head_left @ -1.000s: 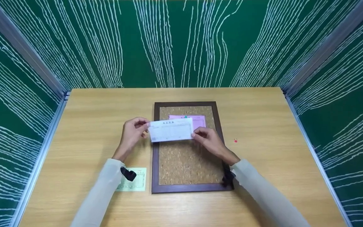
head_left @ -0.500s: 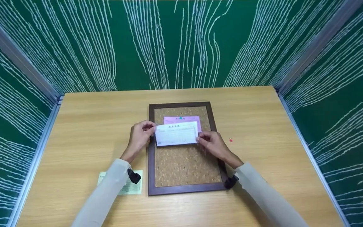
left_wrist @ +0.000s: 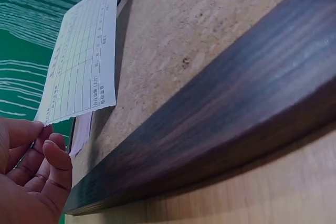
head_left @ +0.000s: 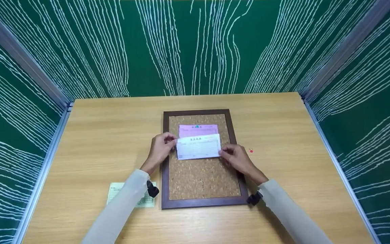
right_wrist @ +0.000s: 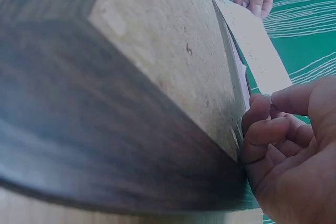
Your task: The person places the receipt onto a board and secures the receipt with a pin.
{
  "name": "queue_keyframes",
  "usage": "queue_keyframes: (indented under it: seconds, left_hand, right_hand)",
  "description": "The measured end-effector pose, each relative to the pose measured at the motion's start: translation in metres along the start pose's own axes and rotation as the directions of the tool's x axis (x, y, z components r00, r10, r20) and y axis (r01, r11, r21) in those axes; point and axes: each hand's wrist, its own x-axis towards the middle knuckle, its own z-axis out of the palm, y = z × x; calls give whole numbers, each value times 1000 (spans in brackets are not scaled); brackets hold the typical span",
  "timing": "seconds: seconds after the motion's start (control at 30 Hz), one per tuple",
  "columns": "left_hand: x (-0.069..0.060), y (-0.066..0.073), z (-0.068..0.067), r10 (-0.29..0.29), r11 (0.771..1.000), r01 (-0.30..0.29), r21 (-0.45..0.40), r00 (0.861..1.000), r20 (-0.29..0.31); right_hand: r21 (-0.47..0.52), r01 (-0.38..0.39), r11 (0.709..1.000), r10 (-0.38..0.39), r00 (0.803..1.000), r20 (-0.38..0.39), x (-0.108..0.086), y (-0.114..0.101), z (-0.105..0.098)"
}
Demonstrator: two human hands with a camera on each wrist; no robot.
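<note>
A white printed form slip is held above the cork board, overlapping the lower part of a pink slip. My left hand pinches its left end between thumb and finger. At the other end, my right hand pinches the lower right corner. In the left wrist view the white slip stands clear of the cork, with a shadow beneath. The right wrist view shows thumb and fingertip meeting on the slip's corner. A green pushpin sits at the pink slip's top edge.
A pale green printed slip lies left of the board, partly under the left sleeve. One small red pushpin rests on the wooden table to the right. The board has a raised dark frame.
Both hands have carried the white slip right and slightly down over the board, so more of the pink slip shows above it. The pinch at each end stays the same.
</note>
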Motion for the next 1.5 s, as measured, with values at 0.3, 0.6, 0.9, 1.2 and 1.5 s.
queue_keyframes:
  seconds: [0.3, 0.6, 0.9, 1.2, 1.5]
  left_hand:
    - [4, -7, 5, 13, 998, -14, 66, 1000, 25]
    - [7, -7, 8, 14, 990, -15, 138, 1000, 12]
    - [9, -10, 11, 7, 976, -19, 216, 998, 55]
    - [10, -12, 13, 41, 961, -58, 271, 997, 66]
    - [11, -12, 14, 50, 949, -67, 309, 997, 60]
  right_hand:
    - [-94, -86, 992, 84, 996, -28, -2, -2, 1]
    - [-98, -106, 990, 104, 994, -22, -3, -3, 3]
    - [-101, -136, 986, 131, 990, -53, -6, 1, 4]
    - [-112, -124, 986, 115, 990, -84, -8, 3, 4]
    - [-100, -129, 987, 121, 989, -81, -9, 1, 4]
